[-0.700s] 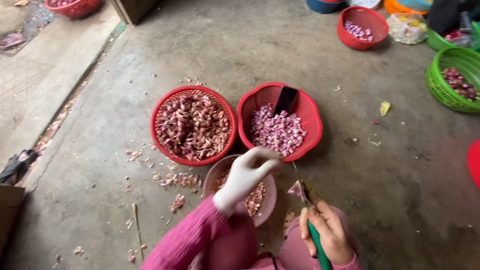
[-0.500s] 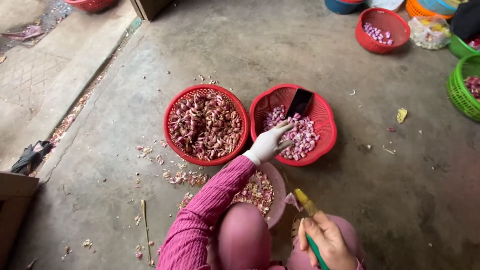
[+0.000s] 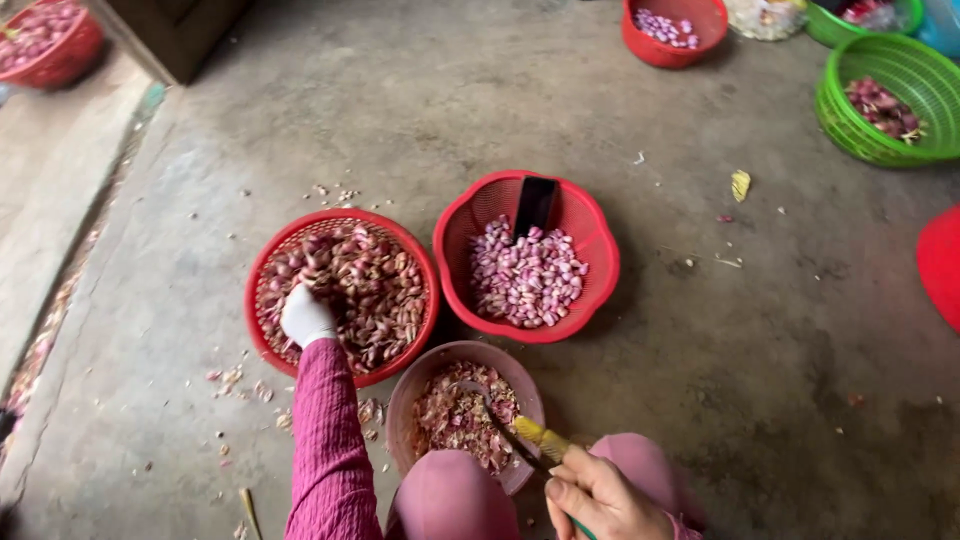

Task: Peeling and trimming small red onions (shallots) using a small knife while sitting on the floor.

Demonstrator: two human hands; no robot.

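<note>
My left hand point(image 3: 305, 316), in a white glove with a pink sleeve, reaches into the red basket of unpeeled shallots point(image 3: 262, 262) on the left and rests among them; whether it grips one I cannot tell. My bare right hand point(image 3: 600, 497) holds a small knife point(image 3: 515, 432) with a yellow-green handle, its blade over the pink bowl of peelings point(image 3: 402, 395) between my knees. To the right stands a red bowl of peeled shallots point(image 3: 598, 262) with a dark phone point(image 3: 535, 205) leaning inside it.
Peel scraps litter the concrete floor around the baskets. A green basket point(image 3: 845, 125) with shallots and another red bowl point(image 3: 668, 52) stand at the far right. A red basket point(image 3: 80, 50) sits far left beside a dark wooden box point(image 3: 175, 35). A red edge point(image 3: 940, 265) shows at right.
My left hand has moved from the red bowl of peeled shallots across to the basket of unpeeled ones. The right hand with the knife stays low over the peel bowl.
</note>
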